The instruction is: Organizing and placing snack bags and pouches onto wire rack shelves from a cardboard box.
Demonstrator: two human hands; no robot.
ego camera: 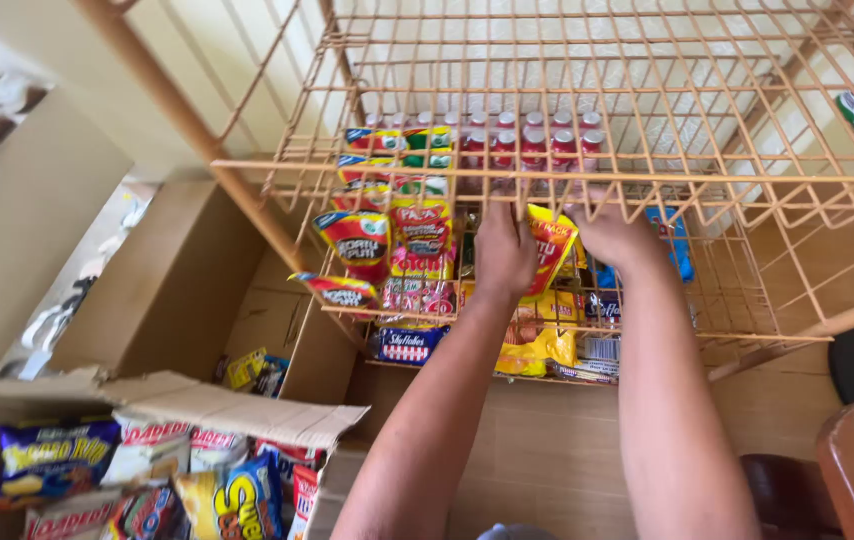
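Both hands reached into an orange wire rack [587,170], the left hand [504,250] and right hand [615,232] on either side of a yellow foil snack packet [550,245]. Red-capped small bottles [532,145] stood behind; an open cardboard box of snack bags [162,465] sat lower left.

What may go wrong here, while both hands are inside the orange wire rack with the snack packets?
1. The left hand and right hand reach under an orange wire rack; knuckles might scrape its bars.
2. The yellow snack packet between them may catch on the wire.
3. Hanging red packets nearby could get knocked down.
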